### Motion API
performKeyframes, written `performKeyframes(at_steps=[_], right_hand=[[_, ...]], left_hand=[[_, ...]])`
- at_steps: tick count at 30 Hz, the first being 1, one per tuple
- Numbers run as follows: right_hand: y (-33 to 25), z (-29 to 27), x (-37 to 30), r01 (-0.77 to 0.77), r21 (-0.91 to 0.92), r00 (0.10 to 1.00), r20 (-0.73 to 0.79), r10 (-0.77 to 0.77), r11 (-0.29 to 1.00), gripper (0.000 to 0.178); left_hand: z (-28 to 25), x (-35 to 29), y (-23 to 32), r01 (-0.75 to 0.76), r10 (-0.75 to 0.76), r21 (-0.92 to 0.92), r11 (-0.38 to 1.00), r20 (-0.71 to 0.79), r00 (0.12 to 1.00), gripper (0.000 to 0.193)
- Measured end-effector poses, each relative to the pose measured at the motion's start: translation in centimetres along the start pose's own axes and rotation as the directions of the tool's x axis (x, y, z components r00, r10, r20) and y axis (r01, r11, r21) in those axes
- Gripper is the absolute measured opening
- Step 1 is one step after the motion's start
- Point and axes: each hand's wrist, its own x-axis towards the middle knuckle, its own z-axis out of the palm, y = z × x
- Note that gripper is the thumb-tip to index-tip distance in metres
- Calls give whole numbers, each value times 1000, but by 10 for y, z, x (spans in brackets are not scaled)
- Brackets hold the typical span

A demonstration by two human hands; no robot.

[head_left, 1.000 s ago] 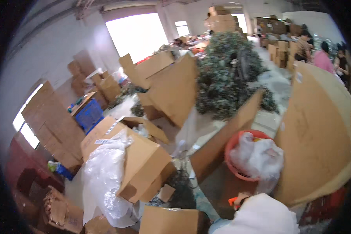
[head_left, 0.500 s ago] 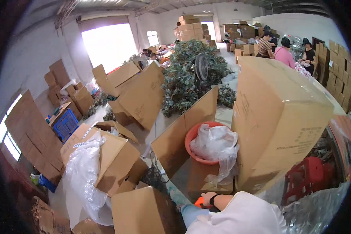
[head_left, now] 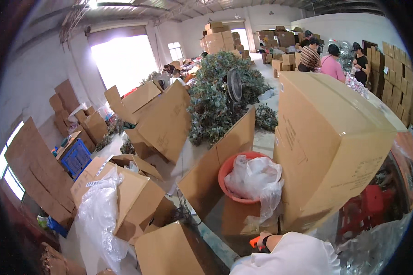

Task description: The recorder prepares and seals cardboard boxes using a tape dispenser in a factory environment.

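Right hand [head_left: 264,239]: grip looks closed on orange item [head_left: 253,241], jutting toward 9 o'clock; long axis unclear. Right hand nearer; left hand out of view, state cannot be told. Tub [head_left: 221,178] near 12 o'clock.

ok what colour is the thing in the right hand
Orange; the thing in the right hand shows best in the head view.

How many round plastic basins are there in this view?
1: a red basin holding translucent plastic film, between a cardboard panel and the large carton. Others may be hidden behind boxes.
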Motion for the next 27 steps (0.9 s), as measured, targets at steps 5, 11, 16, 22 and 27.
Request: performKeyframes(at_steps=[5, 11, 16, 22, 27], right_hand=[[-35, -18, -8, 414, -404, 907, 109, -406, 816, 65], [-65, -61, 6, 484, -348, 875, 179, -450, 803, 69], [-60, -106, 10, 317, -114, 947, 99, -306, 942, 73], [-38, -94, 25, 193, -36, 974, -115, -196, 981, 74], [-26, -60, 33, 226, -223, 973, 98, -209, 948, 55]], left_hand=[[14, 12, 20, 57, -57, -175, 983, 10, 998, 69], [24, 26, 38, 129, -124, -293, 947, 37, 992, 67], [27, 22, 37, 156, -145, -350, 924, 58, 988, 66], [20, 6, 27, 164, -143, -415, 895, 82, 986, 64], [7, -16, -3, 169, -119, -478, 862, 132, 984, 63]])
